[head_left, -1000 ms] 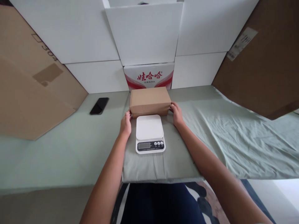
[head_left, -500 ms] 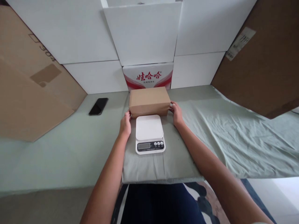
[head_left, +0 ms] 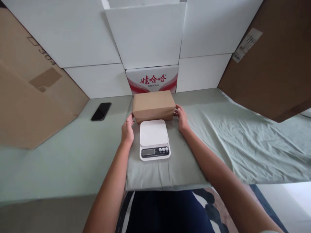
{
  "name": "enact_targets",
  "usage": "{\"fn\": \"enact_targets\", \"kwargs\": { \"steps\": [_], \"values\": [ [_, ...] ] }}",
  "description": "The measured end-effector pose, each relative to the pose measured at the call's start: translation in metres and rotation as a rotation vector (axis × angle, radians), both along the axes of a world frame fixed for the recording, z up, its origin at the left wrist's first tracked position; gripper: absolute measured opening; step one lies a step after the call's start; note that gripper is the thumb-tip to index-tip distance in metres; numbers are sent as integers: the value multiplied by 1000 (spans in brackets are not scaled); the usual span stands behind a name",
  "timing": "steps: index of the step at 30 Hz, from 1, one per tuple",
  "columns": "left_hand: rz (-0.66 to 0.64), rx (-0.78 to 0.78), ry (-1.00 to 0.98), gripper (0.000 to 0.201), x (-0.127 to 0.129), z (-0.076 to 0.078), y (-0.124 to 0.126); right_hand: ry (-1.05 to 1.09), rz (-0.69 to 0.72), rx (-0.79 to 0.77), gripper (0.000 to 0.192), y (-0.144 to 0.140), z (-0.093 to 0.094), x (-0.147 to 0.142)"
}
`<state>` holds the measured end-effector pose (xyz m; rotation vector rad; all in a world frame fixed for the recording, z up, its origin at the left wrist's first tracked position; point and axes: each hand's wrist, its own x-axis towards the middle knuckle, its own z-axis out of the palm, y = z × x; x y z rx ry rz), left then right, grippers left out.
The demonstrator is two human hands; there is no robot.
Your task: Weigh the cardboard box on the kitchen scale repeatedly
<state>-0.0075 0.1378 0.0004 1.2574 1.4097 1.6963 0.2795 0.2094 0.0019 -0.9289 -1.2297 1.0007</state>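
A closed brown cardboard box (head_left: 154, 103) lies lengthwise on the green cloth, just behind a white kitchen scale (head_left: 154, 134). My left hand (head_left: 127, 129) is at the box's left end, its fingertips against the lower corner and partly hidden behind it. At the opposite end, my right hand (head_left: 181, 118) has its fingers bent against the side. Between them the two hands hold the box. Nothing lies on the scale's platform, and its small display looks blank; its buttons face me.
A black phone (head_left: 101, 111) lies to the left. White boxes (head_left: 145, 35) form a wall at the back, above a box with red lettering (head_left: 153, 79). Large cardboard panels (head_left: 36, 106) flank the left, with another brown carton (head_left: 267, 64) on the right. The cloth's front edge is close to me.
The view has shifted slightly, so everything sits a little further left. My left hand has moved slightly outward and its fingers have shifted at the box's corner. The box and scale stay put.
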Motion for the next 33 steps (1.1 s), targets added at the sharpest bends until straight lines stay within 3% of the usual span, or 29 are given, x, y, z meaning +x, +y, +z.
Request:
{"fn": "enact_targets", "kwargs": {
  "steps": [9,19,25,33],
  "values": [
    [-45,-8,-38,98,7,12,-7,-90,71,159,75,-15,10,-7],
    [-79,201,-87,99,9,23,-22,-47,109,331,79,-42,29,-10],
    [-65,234,-73,94,19,19,-58,-80,18,374,73,-84,28,-7],
    [4,179,-80,87,33,-1,-124,-133,-28,308,62,-138,4,6]
  ]
}}
